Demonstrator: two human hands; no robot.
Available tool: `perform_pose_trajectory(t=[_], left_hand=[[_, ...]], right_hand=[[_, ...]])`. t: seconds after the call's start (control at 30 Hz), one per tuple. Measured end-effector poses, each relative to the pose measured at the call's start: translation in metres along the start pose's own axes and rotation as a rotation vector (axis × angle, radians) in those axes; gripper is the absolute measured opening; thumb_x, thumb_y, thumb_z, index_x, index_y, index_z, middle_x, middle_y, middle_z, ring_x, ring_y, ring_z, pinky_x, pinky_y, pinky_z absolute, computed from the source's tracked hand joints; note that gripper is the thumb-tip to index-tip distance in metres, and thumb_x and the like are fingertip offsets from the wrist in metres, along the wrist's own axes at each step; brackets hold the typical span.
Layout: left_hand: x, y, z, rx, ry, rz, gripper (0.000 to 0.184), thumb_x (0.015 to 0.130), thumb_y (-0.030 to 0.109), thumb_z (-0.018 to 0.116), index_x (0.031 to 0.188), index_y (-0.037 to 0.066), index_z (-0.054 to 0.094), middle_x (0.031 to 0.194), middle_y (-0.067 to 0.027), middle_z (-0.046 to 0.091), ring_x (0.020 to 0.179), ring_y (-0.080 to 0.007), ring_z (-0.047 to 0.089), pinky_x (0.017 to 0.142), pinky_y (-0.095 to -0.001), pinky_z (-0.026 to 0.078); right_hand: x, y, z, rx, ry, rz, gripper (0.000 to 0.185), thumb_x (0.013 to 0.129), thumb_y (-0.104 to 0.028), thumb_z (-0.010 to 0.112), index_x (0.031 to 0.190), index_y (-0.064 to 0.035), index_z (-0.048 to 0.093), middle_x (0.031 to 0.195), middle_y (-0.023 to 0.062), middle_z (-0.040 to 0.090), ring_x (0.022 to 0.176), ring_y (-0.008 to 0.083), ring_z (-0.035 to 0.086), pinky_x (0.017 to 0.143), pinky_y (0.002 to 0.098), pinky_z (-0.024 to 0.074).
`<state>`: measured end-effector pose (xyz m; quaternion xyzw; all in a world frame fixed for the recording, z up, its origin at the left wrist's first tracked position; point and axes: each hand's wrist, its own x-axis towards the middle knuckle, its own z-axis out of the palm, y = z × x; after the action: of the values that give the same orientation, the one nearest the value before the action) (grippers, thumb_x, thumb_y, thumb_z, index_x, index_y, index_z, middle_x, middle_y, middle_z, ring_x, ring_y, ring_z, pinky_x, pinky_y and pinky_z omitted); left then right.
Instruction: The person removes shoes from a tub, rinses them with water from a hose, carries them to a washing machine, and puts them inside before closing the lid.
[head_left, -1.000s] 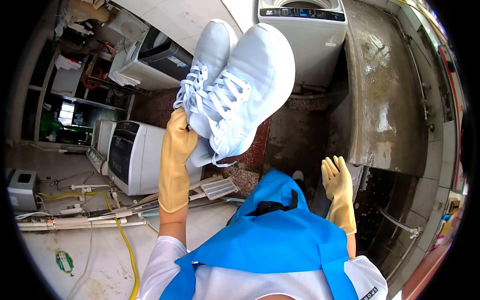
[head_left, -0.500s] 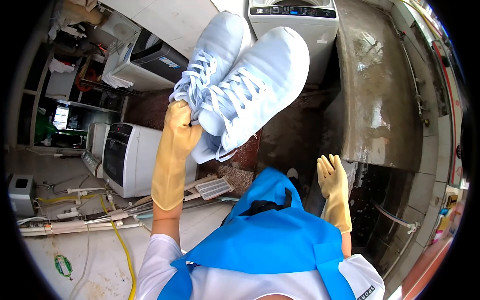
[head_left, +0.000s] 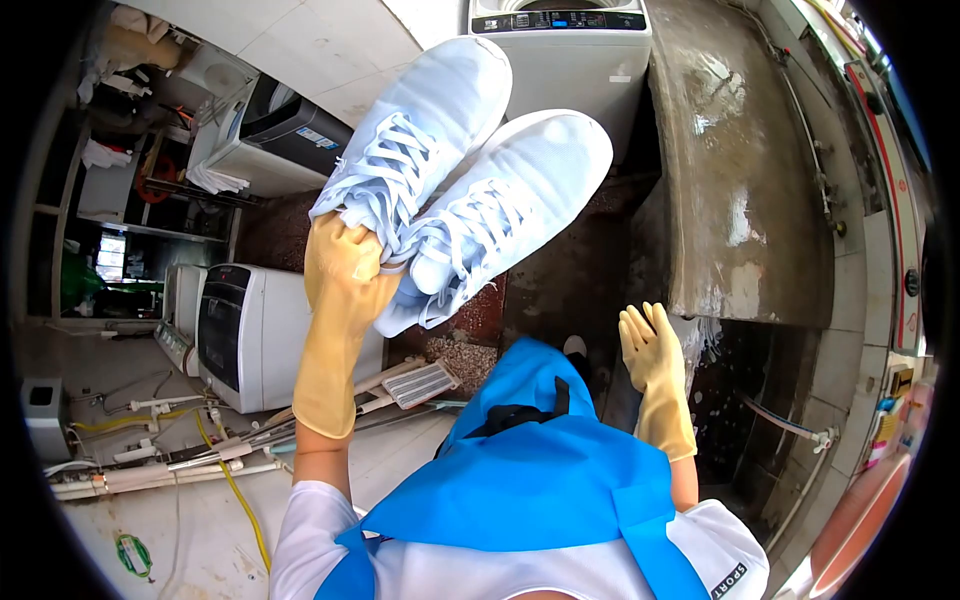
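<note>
A pair of pale blue-white lace-up sneakers is held up in front of me, one sneaker (head_left: 430, 110) at the left and the other sneaker (head_left: 540, 180) at the right, toes pointing away. My left hand (head_left: 345, 262), in a long yellow rubber glove, is closed around their heel ends; the exact grip behind the laces is partly hidden. Low on the right, my right hand (head_left: 652, 352) wears a matching glove. Its fingers are stretched out and hold nothing. It hovers near the front corner of the wet concrete counter.
The wet concrete counter (head_left: 745, 200) runs along the right. A top-loading washing machine (head_left: 560, 70) stands ahead, with another washing machine (head_left: 275, 335) at the left. Pipes and a yellow hose (head_left: 240, 490) lie lower left. A mop head (head_left: 420, 384) rests by them.
The sneakers have shifted slightly left and turned, with the right one dropping lower beside the other. My left hand has moved a little left and down. My right hand stays stretched out.
</note>
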<state>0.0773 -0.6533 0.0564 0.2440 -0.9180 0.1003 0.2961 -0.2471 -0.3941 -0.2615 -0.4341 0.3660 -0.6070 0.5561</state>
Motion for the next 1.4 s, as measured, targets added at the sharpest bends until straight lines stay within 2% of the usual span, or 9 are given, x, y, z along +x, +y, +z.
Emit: perform_pose_trajectory(t=[0.27, 0.37, 0.6, 0.9, 0.97, 1.03, 1.1, 1.27, 1.4], left_hand=[[-0.006, 0.003, -0.003, 0.129, -0.079, -0.004, 0.031, 0.072, 0.010, 0.079, 0.100, -0.001, 0.073, 0.104, -0.0144, 0.071, 0.099, -0.0389, 0.066, 0.087, -0.0496, 0.050], [-0.005, -0.001, -0.003, 0.146, -0.095, 0.027, 0.031, 0.073, 0.013, 0.080, 0.099, 0.000, 0.073, 0.105, -0.0129, 0.071, 0.099, -0.0383, 0.066, 0.086, -0.0493, 0.050], [0.004, 0.001, -0.003, 0.161, -0.095, 0.046, 0.030, 0.067, 0.016, 0.080, 0.092, 0.001, 0.073, 0.102, -0.0120, 0.070, 0.098, -0.0355, 0.067, 0.088, -0.0482, 0.051], [0.008, -0.001, 0.007, 0.208, -0.142, 0.108, 0.018, 0.061, 0.012, 0.070, 0.077, 0.004, 0.070, 0.092, -0.0103, 0.071, 0.094, -0.0280, 0.068, 0.087, -0.0470, 0.052], [0.000, -0.011, 0.014, 0.204, -0.184, 0.115, 0.018, 0.061, 0.015, 0.071, 0.075, 0.004, 0.068, 0.092, -0.0111, 0.071, 0.095, -0.0287, 0.068, 0.087, -0.0479, 0.052], [-0.002, -0.016, 0.019, 0.123, -0.187, 0.172, 0.026, 0.059, 0.013, 0.075, 0.082, 0.001, 0.072, 0.098, -0.0120, 0.072, 0.097, -0.0315, 0.068, 0.088, -0.0481, 0.053], [-0.001, -0.016, 0.022, 0.146, -0.202, 0.205, 0.027, 0.056, 0.014, 0.074, 0.080, 0.002, 0.072, 0.097, -0.0117, 0.073, 0.097, -0.0310, 0.068, 0.088, -0.0482, 0.053], [-0.003, -0.020, 0.036, 0.171, -0.274, 0.260, 0.028, 0.050, 0.017, 0.072, 0.074, 0.003, 0.071, 0.095, -0.0110, 0.073, 0.098, -0.0291, 0.069, 0.088, -0.0478, 0.053], [-0.003, -0.019, 0.047, 0.093, -0.254, 0.268, 0.018, 0.061, 0.018, 0.071, 0.075, 0.007, 0.067, 0.087, -0.0100, 0.069, 0.093, -0.0301, 0.066, 0.087, -0.0489, 0.052]], right_hand=[[-0.004, 0.019, -0.011, 0.051, -0.011, -0.040, 0.058, 0.111, -0.034, 0.029, 0.164, -0.0105, 0.024, 0.174, -0.0044, 0.017, 0.161, 0.0248, 0.013, 0.130, 0.0528, 0.0041], [-0.003, 0.023, -0.012, 0.162, 0.110, 0.267, 0.058, 0.111, -0.033, 0.029, 0.165, -0.0108, 0.023, 0.174, -0.0041, 0.018, 0.161, 0.0249, 0.013, 0.130, 0.0528, 0.0040], [0.015, 0.001, -0.006, -0.027, -0.083, -0.061, 0.060, 0.111, -0.034, 0.030, 0.165, -0.0106, 0.021, 0.174, -0.0038, 0.018, 0.161, 0.0249, 0.014, 0.129, 0.0522, 0.0048], [0.024, -0.008, -0.002, -0.008, -0.040, -0.043, 0.055, 0.112, -0.031, 0.028, 0.163, -0.0115, 0.029, 0.174, -0.0031, 0.020, 0.161, 0.0247, 0.015, 0.130, 0.0498, 0.0072], [0.044, -0.036, 0.015, 0.678, 0.692, 0.585, 0.048, 0.114, -0.024, 0.039, 0.158, -0.0058, 0.035, 0.161, 0.0118, 0.042, 0.149, 0.0219, 0.040, 0.123, 0.0318, 0.0386], [0.046, -0.041, 0.022, 0.142, 0.053, 0.003, 0.051, 0.113, -0.029, 0.030, 0.159, -0.0080, 0.036, 0.170, -0.0005, 0.029, 0.159, 0.0267, 0.019, 0.130, 0.0455, 0.0144], [0.061, -0.073, 0.042, 0.726, 0.920, 0.549, 0.050, 0.112, -0.028, 0.046, 0.156, -0.0050, 0.038, 0.159, 0.0144, 0.044, 0.144, 0.0254, 0.047, 0.115, 0.0301, 0.0486], [0.060, -0.084, 0.039, 0.729, 0.988, 0.549, 0.055, 0.109, -0.032, 0.055, 0.154, -0.0041, 0.040, 0.156, 0.0186, 0.047, 0.141, 0.0298, 0.050, 0.110, 0.0313, 0.0529], [0.050, -0.073, 0.033, 0.747, 0.989, 0.495, 0.056, 0.107, -0.033, 0.059, 0.152, -0.0035, 0.043, 0.154, 0.0203, 0.049, 0.137, 0.0317, 0.054, 0.107, 0.0331, 0.0553]])
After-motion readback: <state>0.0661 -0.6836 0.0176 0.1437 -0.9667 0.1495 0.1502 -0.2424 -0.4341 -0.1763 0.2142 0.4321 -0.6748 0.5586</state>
